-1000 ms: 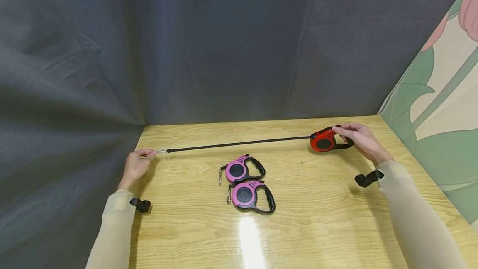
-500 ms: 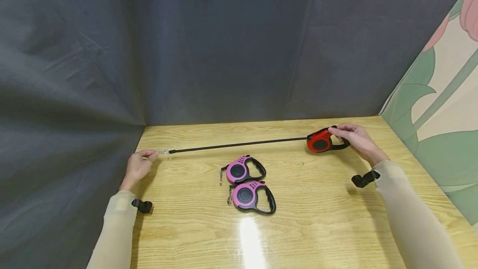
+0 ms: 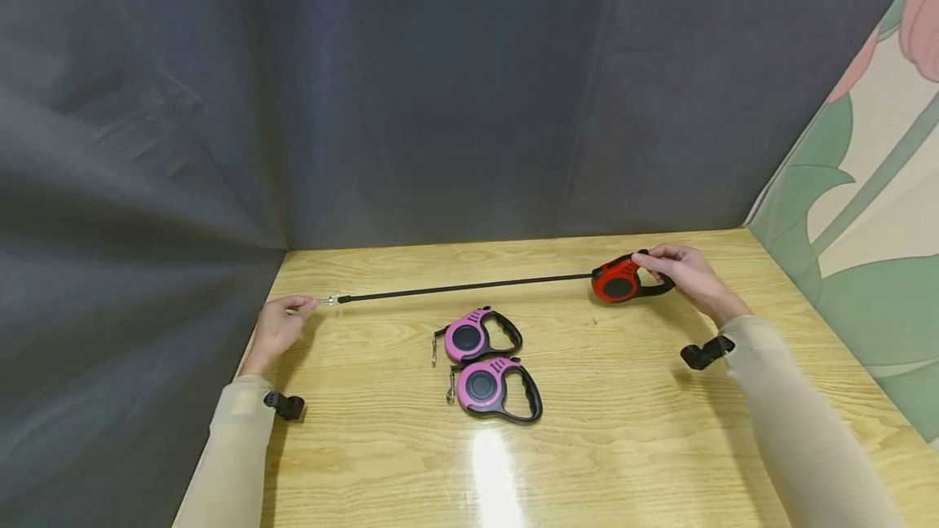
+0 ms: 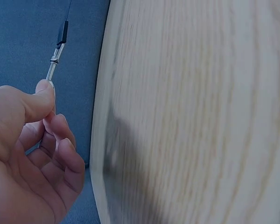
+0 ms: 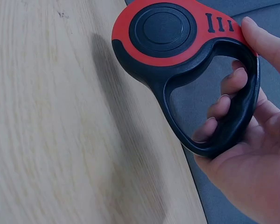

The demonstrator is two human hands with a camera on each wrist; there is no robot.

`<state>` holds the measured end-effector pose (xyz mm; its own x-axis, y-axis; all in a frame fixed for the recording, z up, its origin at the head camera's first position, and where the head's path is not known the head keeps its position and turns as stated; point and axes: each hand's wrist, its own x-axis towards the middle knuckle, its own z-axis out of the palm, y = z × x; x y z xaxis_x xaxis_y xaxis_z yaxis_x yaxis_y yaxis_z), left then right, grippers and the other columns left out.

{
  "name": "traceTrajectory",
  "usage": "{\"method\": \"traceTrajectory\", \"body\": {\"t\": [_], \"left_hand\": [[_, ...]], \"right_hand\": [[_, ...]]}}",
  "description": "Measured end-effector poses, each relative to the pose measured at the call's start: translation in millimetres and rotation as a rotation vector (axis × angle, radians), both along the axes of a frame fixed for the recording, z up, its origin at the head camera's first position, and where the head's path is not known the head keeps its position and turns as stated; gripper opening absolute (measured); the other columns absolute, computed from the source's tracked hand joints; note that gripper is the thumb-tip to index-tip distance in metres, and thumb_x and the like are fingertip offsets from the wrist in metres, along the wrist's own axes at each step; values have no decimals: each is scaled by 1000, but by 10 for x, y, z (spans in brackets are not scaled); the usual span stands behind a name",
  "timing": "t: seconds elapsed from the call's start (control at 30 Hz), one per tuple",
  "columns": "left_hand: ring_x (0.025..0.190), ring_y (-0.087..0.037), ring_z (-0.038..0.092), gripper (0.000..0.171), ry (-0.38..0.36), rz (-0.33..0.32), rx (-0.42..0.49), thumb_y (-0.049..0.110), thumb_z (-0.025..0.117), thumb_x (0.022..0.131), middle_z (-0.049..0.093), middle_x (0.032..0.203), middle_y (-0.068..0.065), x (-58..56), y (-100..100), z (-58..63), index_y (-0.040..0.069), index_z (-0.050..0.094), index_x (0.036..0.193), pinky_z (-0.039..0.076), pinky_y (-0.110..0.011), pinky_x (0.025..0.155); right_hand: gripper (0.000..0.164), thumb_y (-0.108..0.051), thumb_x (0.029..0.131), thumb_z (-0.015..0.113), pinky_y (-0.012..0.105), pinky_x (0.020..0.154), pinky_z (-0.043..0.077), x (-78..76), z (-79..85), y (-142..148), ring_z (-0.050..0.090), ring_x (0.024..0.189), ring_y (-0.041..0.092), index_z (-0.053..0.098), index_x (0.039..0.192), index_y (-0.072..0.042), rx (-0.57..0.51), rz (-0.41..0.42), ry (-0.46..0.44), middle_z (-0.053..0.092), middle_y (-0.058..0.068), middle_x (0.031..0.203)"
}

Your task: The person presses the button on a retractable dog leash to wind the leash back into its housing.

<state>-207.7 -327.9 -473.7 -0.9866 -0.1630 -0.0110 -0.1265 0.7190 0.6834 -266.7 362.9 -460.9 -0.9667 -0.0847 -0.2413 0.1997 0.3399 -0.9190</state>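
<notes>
In the head view my right hand (image 3: 685, 275) holds a red and black retractable dog leash (image 3: 614, 287) at the table's far right. The right wrist view shows my fingers curled through its black handle (image 5: 245, 109), the thumb on the red casing. A black strap (image 3: 469, 288) runs taut from the casing to the left. At its far end my left hand (image 3: 279, 328) pinches the metal clip (image 4: 52, 65) between thumb and forefinger, above the table. Two pink and black retractable leashes (image 3: 466, 337) lie one in front of the other mid-table, their clips pointing left.
The light wooden table (image 3: 367, 446) backs onto a dark grey curtain (image 3: 440, 104), which also closes off the left side. A floral panel (image 3: 866, 202) borders the right. Small cameras (image 3: 707, 353) sit on both wrists.
My right hand has moved left with the red leash, and the left hand has shifted slightly right with the clip. The strap between them has become shorter and stays taut.
</notes>
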Motion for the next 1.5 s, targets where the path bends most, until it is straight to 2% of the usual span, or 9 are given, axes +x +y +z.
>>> {"method": "traceTrajectory", "body": {"t": [0.2, 0.43, 0.67, 0.8, 0.97, 1.1, 1.27, 1.43, 1.5], "left_hand": [[88, -20, 63, 39, -1, -5, -9, 25, 63, 110, 71, 122, -30, -25, 4, 18, -9, 72, 126, 49, -24, 70], [80, -9, 59, 38, 7, -14, 6, 24, 65, 109, 71, 119, -29, -20, 17, 1, -9, 73, 125, 49, -23, 67], [78, -13, 60, 35, 23, -32, 1, 21, 65, 109, 72, 115, -29, -33, 46, 0, -9, 74, 123, 49, -23, 64], [72, -19, 64, 36, 19, -39, 21, 22, 64, 109, 70, 116, -29, -35, 58, 21, -9, 73, 124, 49, -24, 62], [71, -21, 65, 37, 11, -42, 23, 23, 63, 109, 69, 117, -29, -38, 73, 25, -9, 72, 126, 49, -24, 62], [73, -19, 64, 38, 5, -44, 5, 24, 63, 110, 70, 118, -29, -43, 98, 32, -9, 72, 126, 49, -25, 65], [80, -16, 61, 39, 1, -54, -18, 26, 62, 110, 71, 120, -29, -56, 122, 52, -8, 72, 127, 49, -26, 72], [78, -15, 60, 38, -7, -61, -4, 24, 62, 110, 70, 121, -29, -68, 137, 59, -9, 72, 127, 49, -25, 68], [78, -14, 59, 38, -3, -64, 1, 24, 63, 110, 70, 121, -29, -76, 140, 55, -9, 72, 127, 49, -24, 67]], "right_hand": [[30, -48, 100, 74, 36, 78, 32, -9, 14, -75, 43, 76, 16, 65, 99, -19, 9, 1, 12, 56, -11, 77], [29, -46, 100, 75, 35, 82, 32, -34, -6, -136, 47, 80, 15, 66, 98, -18, -9, 11, 18, 56, -11, 76], [29, -46, 100, 75, 38, 67, 28, -43, 0, -170, 31, 59, 13, 65, 98, -18, -4, 13, 13, 58, -10, 75], [31, -48, 99, 76, 37, 68, 30, -45, 11, -204, 35, 64, 13, 66, 99, -18, 7, 12, 25, 57, -11, 76], [31, -46, 100, 75, 36, 72, 31, -66, 12, -239, 39, 70, 16, 66, 101, -17, -2, 23, 29, 56, -11, 77], [29, -45, 100, 76, 37, 72, 31, -88, 10, -252, 38, 69, 17, 66, 100, -18, -1, 22, 20, 57, -9, 76], [34, -48, 99, 76, 36, 80, 32, -103, 14, -283, 43, 76, 18, 65, 103, -15, 29, 29, 12, 56, -9, 77], [40, -50, 98, 76, 36, 89, 33, -100, 53, -360, 51, 89, 18, 65, 109, -13, 68, 60, 38, 55, -10, 81], [38, -49, 98, 76, 35, 89, 33, -99, 69, -392, 51, 89, 18, 66, 108, -13, 63, 68, 52, 55, -10, 81]]}}
